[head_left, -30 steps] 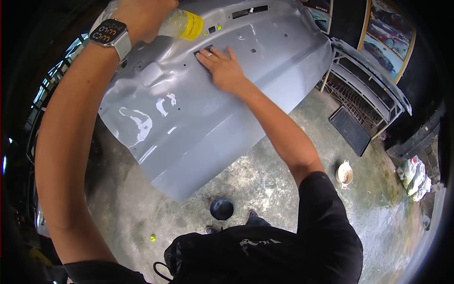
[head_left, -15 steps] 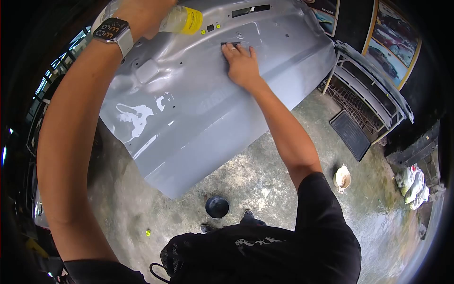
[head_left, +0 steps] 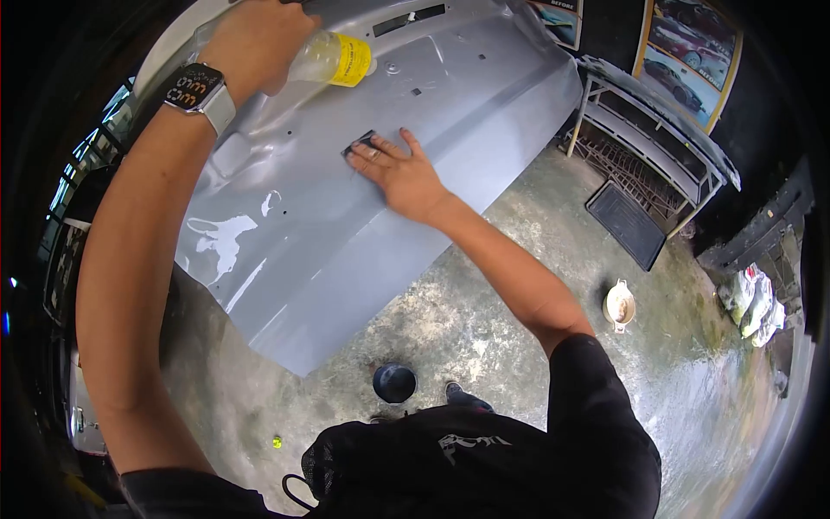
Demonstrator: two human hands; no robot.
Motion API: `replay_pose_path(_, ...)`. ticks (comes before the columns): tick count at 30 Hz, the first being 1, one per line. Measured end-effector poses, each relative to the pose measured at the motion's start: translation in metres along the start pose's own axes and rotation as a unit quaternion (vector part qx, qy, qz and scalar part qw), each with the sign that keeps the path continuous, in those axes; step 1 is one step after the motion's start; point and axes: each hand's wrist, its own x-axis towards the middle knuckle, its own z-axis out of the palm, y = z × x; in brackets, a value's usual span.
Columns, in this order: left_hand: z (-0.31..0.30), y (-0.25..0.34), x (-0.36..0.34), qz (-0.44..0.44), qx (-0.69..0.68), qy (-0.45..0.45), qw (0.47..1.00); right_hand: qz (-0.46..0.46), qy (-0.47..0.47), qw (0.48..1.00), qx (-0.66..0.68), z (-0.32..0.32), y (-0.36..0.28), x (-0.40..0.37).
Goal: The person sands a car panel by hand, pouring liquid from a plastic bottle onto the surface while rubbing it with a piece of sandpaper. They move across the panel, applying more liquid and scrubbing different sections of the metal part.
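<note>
While the left hand (head_left: 259,39) clamps a bottle (head_left: 333,59) up top, the right hand (head_left: 402,173) lies flat, fingers spread, on a pad (head_left: 357,144). Both are over the grey panel (head_left: 346,242).

Holds a bottle (head_left: 333,59) with a yellow label in the left hand (head_left: 259,39), tipped sideways over the top of a grey panel (head_left: 346,251). Wears a watch (head_left: 194,91) on that wrist. Presses the right hand (head_left: 402,173) flat on the panel, fingers spread, fingertips on a dark pad (head_left: 359,143). Stands on a wet concrete floor (head_left: 484,320), with a black bowl (head_left: 394,382) just beside a shoe (head_left: 458,394). Further right, shows a pot (head_left: 619,304), a mat (head_left: 627,223) and a rack (head_left: 648,147).
</note>
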Motion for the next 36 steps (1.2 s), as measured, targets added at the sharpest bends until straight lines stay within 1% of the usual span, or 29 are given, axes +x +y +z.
replay_pose_path(1,0.000,0.000,0.000,0.007,-0.002,0.028,1.000,0.069,-0.013,0.997,-0.014,-0.003,0.023,0.000)
replay_pose_path(2,-0.015,0.001,-0.007,0.005,-0.003,0.026,1.000,0.133,-0.029,0.990,-0.027,-0.004,0.054,-0.001)
replay_pose_path(3,-0.045,0.005,-0.023,0.005,-0.026,-0.002,1.000,0.191,-0.012,0.981,-0.012,0.001,0.084,-0.005)
replay_pose_path(4,-0.061,0.005,-0.032,0.001,-0.047,-0.027,0.999,0.185,-0.012,0.983,-0.011,0.002,0.081,-0.002)
replay_pose_path(6,-0.052,0.001,-0.029,-0.002,-0.034,-0.036,0.999,0.218,-0.035,0.975,-0.018,0.001,0.069,-0.003)
replay_pose_path(8,-0.058,0.005,-0.028,0.000,-0.022,-0.036,0.999,0.109,-0.018,0.993,-0.042,0.001,0.016,-0.003)
replay_pose_path(9,-0.067,0.011,-0.036,-0.015,-0.015,0.011,1.000,0.061,0.017,0.998,-0.019,0.003,-0.006,-0.005)
replay_pose_path(10,-0.072,0.017,-0.039,-0.028,-0.008,0.058,0.998,0.067,0.016,0.997,-0.021,-0.001,-0.001,-0.009)
replay_pose_path(11,-0.070,0.013,-0.030,-0.026,-0.008,0.062,0.998,0.049,-0.011,0.999,0.001,-0.007,0.008,-0.010)
replay_pose_path(12,-0.061,0.005,-0.017,-0.003,-0.014,0.031,0.999,0.028,-0.037,0.999,0.022,-0.013,0.018,-0.010)
replay_pose_path(13,-0.056,-0.001,-0.009,0.017,-0.021,-0.003,1.000,0.068,-0.048,0.995,-0.050,-0.010,0.043,-0.012)
replay_pose_path(15,-0.052,-0.004,-0.010,0.011,-0.024,0.007,1.000,0.207,-0.080,0.975,-0.027,-0.004,0.106,-0.019)
replay_pose_path(16,-0.051,-0.004,-0.010,0.007,-0.026,0.020,0.999,0.259,-0.104,0.960,-0.012,-0.018,0.120,-0.019)
replay_pose_path(18,-0.048,-0.008,-0.010,0.010,-0.024,0.029,0.999,0.276,-0.097,0.956,-0.009,-0.012,0.116,-0.016)
replay_pose_path(19,-0.048,-0.011,-0.008,0.012,-0.021,0.043,0.999,0.232,-0.085,0.969,-0.028,-0.008,0.100,-0.013)
replay_pose_path(20,-0.049,-0.015,-0.006,0.009,-0.019,0.045,0.999,0.187,-0.074,0.978,-0.047,-0.003,0.071,-0.011)
replay_pose_path(22,-0.048,-0.018,-0.005,0.016,-0.025,0.046,0.998,0.069,-0.019,0.997,-0.039,0.001,0.021,-0.009)
replay_pose_path(24,-0.050,-0.019,-0.011,0.008,-0.024,0.030,0.999,0.032,-0.040,0.999,-0.018,-0.008,0.024,-0.003)
replay_pose_path(26,-0.047,-0.020,-0.024,-0.005,-0.029,0.011,0.999,0.097,-0.020,0.994,-0.038,0.004,0.070,0.002)
replay_pose_path(27,-0.043,-0.020,-0.032,-0.004,-0.030,0.013,0.999,0.160,-0.028,0.986,-0.046,0.001,0.090,0.005)
replay_pose_path(28,-0.040,-0.021,-0.039,-0.005,-0.030,0.018,0.999,0.153,-0.031,0.987,-0.043,-0.007,0.083,0.010)
replay_pose_path(30,-0.008,-0.021,-0.040,-0.019,-0.013,0.005,1.000,0.146,-0.079,0.986,-0.003,-0.020,0.064,0.015)
replay_pose_path(31,0.004,-0.021,-0.040,-0.027,0.004,-0.002,1.000,0.086,-0.052,0.995,0.009,-0.009,0.036,0.013)
replay_pose_path(32,0.004,-0.020,-0.043,-0.028,0.004,-0.002,1.000,0.023,-0.002,1.000,0.007,-0.005,0.004,0.011)
replay_pose_path(33,0.004,-0.018,-0.047,-0.033,-0.001,-0.015,0.999,-0.018,0.018,1.000,0.004,0.000,-0.019,0.006)
replay_pose_path(34,0.004,-0.016,-0.051,-0.037,-0.006,-0.028,0.999,-0.017,0.018,1.000,0.005,-0.004,-0.024,0.001)
replay_pose_path(36,0.007,-0.014,-0.062,-0.027,0.003,-0.027,0.999,-0.071,-0.011,0.996,0.055,-0.015,-0.023,-0.008)
